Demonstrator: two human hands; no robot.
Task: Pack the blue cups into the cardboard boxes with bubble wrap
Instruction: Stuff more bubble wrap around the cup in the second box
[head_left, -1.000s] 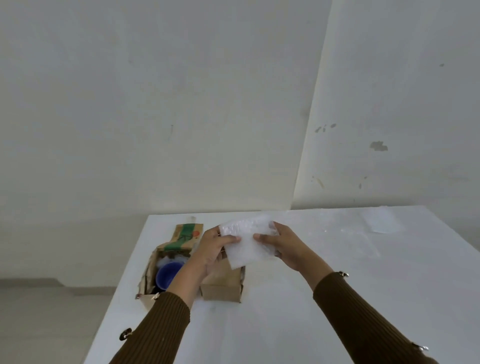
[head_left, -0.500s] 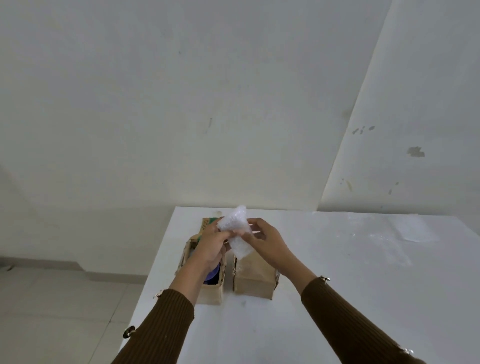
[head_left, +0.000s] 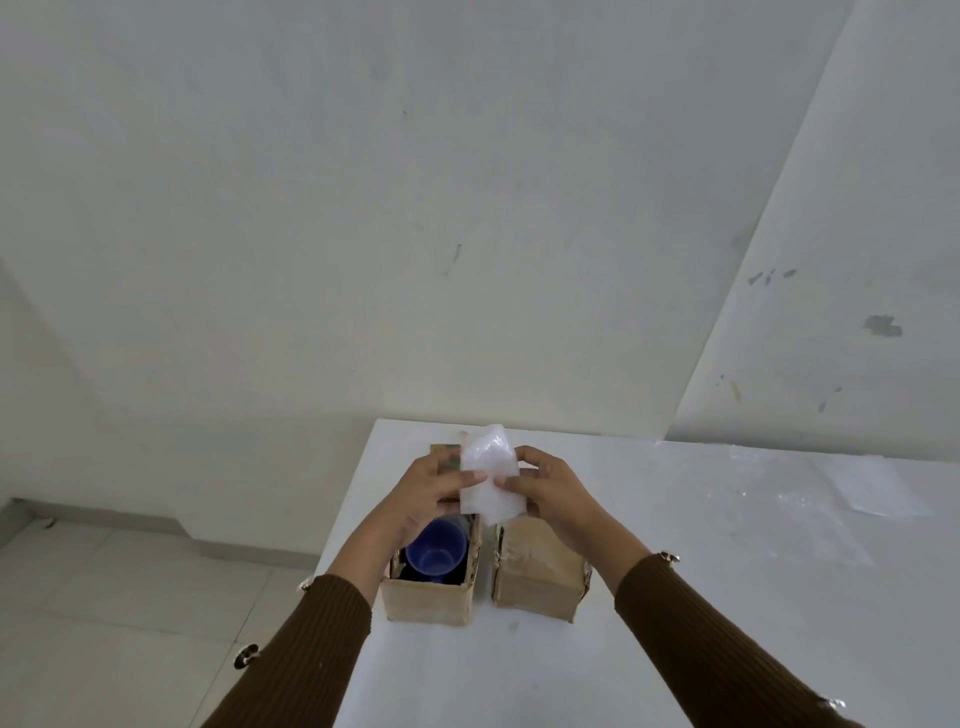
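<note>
The person holds a folded piece of bubble wrap (head_left: 488, 480) in the air above the far ends of two boxes. The left hand (head_left: 428, 493) takes its left edge with the thumb laid across the near face, so that grip is closed on the wrap; the right hand (head_left: 553, 491) takes the right edge, its fingers curled over the top, and its grip is likewise closed on the wrap. The wrap is white and crumpled, with one corner pointing up toward the wall (head_left: 467, 208).

The left cardboard box (head_left: 428, 597) stands open on the worktop (head_left: 675, 623), close to the worktop's left edge; a blue cup (head_left: 436, 553) sits inside it with its open mouth turned up toward the camera, just below the heel of the left hand. The box's far flap stands up behind the left hand's fingers and carries a green mark. The right cardboard box (head_left: 537, 569) stands just beside the left one, a narrow gap between them; its top shows plain brown card and looks closed, and the right wrist passes over its far end.

Both forearms wear brown ribbed sleeves (head_left: 717, 639) with small metal buttons at the cuffs. Well apart from the boxes, toward the far right of the worktop, lies a flat pale sheet (head_left: 878, 486); whether it is bubble wrap cannot be told. Pale tiled floor (head_left: 130, 597) shows to the left of the worktop.
</note>
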